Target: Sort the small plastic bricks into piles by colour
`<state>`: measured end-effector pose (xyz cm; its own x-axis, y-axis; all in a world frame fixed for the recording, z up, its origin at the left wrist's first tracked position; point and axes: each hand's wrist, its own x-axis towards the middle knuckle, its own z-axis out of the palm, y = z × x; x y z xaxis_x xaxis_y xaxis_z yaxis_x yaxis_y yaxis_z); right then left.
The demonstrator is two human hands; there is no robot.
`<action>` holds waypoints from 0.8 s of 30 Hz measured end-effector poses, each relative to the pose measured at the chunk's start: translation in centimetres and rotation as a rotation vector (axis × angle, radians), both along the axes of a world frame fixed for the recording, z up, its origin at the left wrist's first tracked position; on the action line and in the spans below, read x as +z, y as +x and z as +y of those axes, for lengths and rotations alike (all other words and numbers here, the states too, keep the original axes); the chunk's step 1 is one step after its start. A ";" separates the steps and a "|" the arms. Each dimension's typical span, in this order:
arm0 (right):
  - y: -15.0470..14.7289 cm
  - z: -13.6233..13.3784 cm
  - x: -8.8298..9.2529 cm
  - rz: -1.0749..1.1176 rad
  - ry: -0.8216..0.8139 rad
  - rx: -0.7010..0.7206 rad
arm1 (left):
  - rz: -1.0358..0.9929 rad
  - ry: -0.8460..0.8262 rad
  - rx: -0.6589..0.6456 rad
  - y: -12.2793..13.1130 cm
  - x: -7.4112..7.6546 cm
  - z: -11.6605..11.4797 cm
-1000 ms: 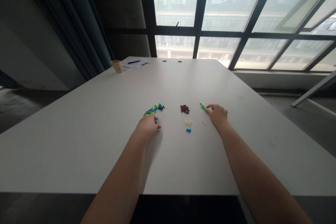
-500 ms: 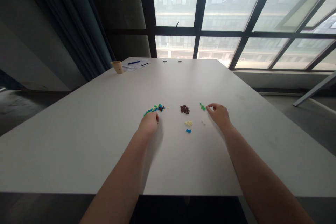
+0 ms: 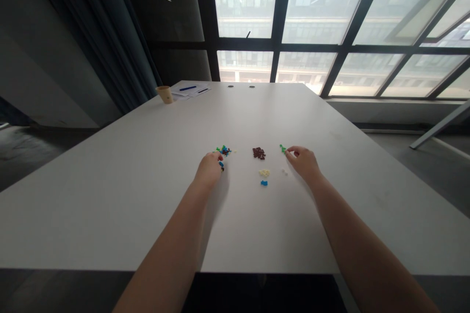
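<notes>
My left hand (image 3: 209, 169) rests on the table over a mixed heap of small toy-brick-like pieces (image 3: 224, 150), blue, green, dark brown and pale. Its fingers are curled, and whatever they hold is hidden; a few blue and dark pieces (image 3: 221, 165) show beside the fingers. To the right, my right hand (image 3: 304, 162) pinches thumb and finger together on a small green piece at the edge of a green group (image 3: 282, 148). Between the hands lie a dark brown pile (image 3: 259, 153), a pale yellow cluster (image 3: 264, 173) and some blue pieces (image 3: 264, 183).
A few whitish pieces (image 3: 284, 171) lie just left of my right wrist. Toward the far left of the white table (image 3: 147, 195) stand a tan paper cup (image 3: 165, 94) and papers (image 3: 191, 91) with pens. Two dark discs (image 3: 241, 86) sit near the far edge.
My right hand has shifted slightly left, its fingertips now against the green group. My left hand has moved over the heap, covering its left end and uncovering blue pieces beside the fingers.
</notes>
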<state>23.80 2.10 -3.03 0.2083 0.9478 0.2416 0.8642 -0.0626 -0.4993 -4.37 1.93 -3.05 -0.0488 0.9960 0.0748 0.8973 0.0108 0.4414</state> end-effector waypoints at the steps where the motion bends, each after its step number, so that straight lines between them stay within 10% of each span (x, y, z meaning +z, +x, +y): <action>1: 0.0 0.0 0.0 -0.003 0.001 0.006 | -0.026 0.005 0.015 0.0 0.1 0.0; 10: -2.1 -1.3 0.5 0.096 0.203 0.291 | -0.887 0.103 -0.168 3.1 0.3 -0.5; 16: -5.2 -3.0 0.7 0.187 0.349 0.606 | -1.474 -0.198 -0.104 5.9 0.4 -1.5; 24: -5.8 -3.0 0.3 0.203 0.462 0.672 | -1.676 -0.655 -0.113 6.3 0.6 -2.4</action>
<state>18.02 -0.94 -2.72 -0.2839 0.7009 0.6543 0.5352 0.6820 -0.4984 1.89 -0.51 -2.44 0.4124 0.8439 -0.3433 -0.4426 0.5149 0.7342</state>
